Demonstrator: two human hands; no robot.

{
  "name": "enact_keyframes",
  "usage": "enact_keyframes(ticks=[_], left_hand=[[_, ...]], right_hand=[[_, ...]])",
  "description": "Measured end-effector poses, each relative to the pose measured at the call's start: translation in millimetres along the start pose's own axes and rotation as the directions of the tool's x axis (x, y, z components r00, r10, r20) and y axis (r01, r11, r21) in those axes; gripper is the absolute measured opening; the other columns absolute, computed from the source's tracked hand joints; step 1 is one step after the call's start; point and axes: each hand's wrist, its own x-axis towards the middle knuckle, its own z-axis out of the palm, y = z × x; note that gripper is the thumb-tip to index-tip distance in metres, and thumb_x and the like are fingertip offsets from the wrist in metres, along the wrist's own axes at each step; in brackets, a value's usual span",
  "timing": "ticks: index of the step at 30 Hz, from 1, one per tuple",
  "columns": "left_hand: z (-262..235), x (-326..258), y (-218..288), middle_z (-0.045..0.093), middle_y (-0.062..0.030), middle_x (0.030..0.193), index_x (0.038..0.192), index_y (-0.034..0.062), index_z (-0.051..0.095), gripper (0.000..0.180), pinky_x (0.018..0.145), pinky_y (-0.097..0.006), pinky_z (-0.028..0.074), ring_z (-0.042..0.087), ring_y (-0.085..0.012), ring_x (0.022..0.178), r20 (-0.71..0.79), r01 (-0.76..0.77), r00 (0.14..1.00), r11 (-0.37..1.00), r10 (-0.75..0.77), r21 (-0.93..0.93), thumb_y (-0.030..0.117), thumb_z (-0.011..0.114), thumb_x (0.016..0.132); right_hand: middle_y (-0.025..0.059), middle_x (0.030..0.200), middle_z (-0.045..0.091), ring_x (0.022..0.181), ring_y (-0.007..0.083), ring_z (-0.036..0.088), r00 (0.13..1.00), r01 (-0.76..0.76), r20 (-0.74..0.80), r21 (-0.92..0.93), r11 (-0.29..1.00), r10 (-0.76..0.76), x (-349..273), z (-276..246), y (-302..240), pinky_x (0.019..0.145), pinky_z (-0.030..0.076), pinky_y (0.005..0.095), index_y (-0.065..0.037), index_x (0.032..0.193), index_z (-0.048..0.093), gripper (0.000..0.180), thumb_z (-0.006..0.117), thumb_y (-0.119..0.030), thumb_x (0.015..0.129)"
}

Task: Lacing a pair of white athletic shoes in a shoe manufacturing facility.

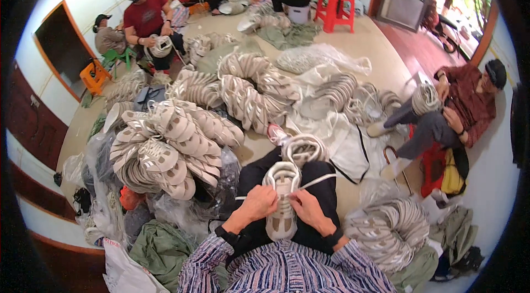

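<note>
Curling inward, the fingers of the left hand (258,202) and right hand (307,208) close on the sides of a white shoe upper (282,199) lying toe-away on the lap. Both wrists bend toward each other, striped sleeves (287,271) coming up from below. A white lace (319,181) runs off to the right from the shoe. Bundled uppers (165,149) heap at the left, another stack (386,229) at the right, and a seated person (458,108) works beyond.

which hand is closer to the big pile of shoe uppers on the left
Left. The left hand grips the left side of the shoe on the lap, on the side toward the pile. The right hand holds the shoe's right side, farther from it.
</note>
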Motion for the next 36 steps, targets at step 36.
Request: enact_keyframes(ticks=[36], left_hand=[[12.6, -16.5, -23.1, 0.052, -0.0124, 0.077, 0.081, 0.0029, 0.055, 0.022, 0.065, -0.038, 0.042, 0.053, -0.0283, 0.073, -0.073, -0.106, 0.994, 0.723, 0.077, -0.682, 0.025, 0.057, 0.082]], right_hand=[[0.0017, 0.07, 0.06, 0.06, 0.0066, 0.053, 0.951, -0.296, 0.151, 0.196, 0.935, 0.27, 5.4, 13.4, 16.1, 0.055, 0.044, 0.0212, 0.001, 0.094, 0.061, 0.014, 0.062, -0.006, 0.081]])
